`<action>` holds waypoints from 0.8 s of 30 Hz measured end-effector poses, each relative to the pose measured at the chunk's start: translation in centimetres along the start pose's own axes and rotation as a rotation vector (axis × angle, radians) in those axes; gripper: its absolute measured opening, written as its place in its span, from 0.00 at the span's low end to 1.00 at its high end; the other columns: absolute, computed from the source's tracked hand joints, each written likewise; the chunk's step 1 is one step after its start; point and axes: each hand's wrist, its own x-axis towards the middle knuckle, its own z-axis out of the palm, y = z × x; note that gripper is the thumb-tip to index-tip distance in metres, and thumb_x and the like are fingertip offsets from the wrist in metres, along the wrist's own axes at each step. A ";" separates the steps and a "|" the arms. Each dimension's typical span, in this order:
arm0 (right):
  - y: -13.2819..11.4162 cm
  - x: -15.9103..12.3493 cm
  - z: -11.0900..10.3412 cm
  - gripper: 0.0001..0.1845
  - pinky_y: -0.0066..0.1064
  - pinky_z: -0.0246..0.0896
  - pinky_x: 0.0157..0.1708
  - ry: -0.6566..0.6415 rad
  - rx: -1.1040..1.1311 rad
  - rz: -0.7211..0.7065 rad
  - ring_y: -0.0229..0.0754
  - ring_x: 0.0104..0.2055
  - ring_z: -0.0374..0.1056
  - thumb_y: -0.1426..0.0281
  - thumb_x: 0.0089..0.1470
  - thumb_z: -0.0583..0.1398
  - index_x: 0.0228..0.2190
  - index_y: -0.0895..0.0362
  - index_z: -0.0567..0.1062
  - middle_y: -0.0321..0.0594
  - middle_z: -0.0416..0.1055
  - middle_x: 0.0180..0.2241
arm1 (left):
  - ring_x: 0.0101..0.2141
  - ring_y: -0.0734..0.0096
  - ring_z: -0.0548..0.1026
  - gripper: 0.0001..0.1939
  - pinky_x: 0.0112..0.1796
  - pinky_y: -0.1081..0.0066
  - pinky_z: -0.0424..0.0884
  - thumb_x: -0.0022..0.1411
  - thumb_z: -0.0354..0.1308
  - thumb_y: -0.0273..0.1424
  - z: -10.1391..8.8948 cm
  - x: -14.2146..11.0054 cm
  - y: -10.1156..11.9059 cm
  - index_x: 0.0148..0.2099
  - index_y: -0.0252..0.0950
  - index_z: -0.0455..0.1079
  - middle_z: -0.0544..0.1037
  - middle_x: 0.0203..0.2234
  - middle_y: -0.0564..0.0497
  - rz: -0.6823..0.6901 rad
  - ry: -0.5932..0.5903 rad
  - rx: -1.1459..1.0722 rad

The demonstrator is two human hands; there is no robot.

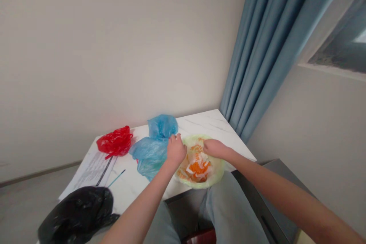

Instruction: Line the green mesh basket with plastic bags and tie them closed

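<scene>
Nearest to you are your knees in grey trousers, and your two arms reach forward over them; your left hand is at the far left rim of the pale green round container, with the fingers bunched and pointing forward; your right hand comes from the right, with the fingers lying flat and pointing left, over the far part of the same rim; the two hands are near each other but apart; I cannot tell if either hand is gripping something, because the fingers look half closed and hide what is under them. The container sits at the near edge of the white marble-pattern table top, with its opening upward; it is round, so I see no clear long axis; inside are many orange and white pieces, and I cannot tell their material. There is one black plastic bag at the near left corner; there are two printed papers or more, with one black pen and one thin blue stick beside them; one red plastic bag lies farther; the blue plastic just left of your left hand is one or two bags, I cannot tell; behind the table stand the wall and a blue curtain.
</scene>
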 end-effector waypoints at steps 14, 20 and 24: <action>3.3 1.7 3.1 0.20 0.32 0.61 0.40 0.249 0.042 0.410 0.49 0.47 0.73 0.57 0.62 0.55 0.46 0.59 0.73 0.51 0.76 0.45 | 0.45 0.54 0.78 0.18 0.39 0.65 0.71 0.63 0.47 0.25 3.7 -3.1 -1.7 0.54 0.35 0.64 0.78 0.44 0.37 -0.441 -0.202 -0.181; 2.8 1.1 2.7 0.20 0.31 0.62 0.41 0.258 0.034 0.423 0.49 0.49 0.72 0.57 0.62 0.55 0.47 0.58 0.74 0.50 0.76 0.47 | 0.46 0.54 0.78 0.17 0.40 0.64 0.71 0.63 0.47 0.24 3.7 -3.3 -1.3 0.54 0.33 0.64 0.79 0.44 0.35 -0.457 -0.180 -0.169; 2.3 0.7 2.3 0.21 0.31 0.62 0.41 0.243 0.045 0.449 0.49 0.50 0.72 0.57 0.61 0.56 0.48 0.59 0.74 0.52 0.75 0.48 | 0.46 0.53 0.78 0.17 0.40 0.63 0.71 0.64 0.48 0.24 3.6 -3.2 -1.0 0.54 0.32 0.64 0.78 0.44 0.33 -0.471 -0.172 -0.164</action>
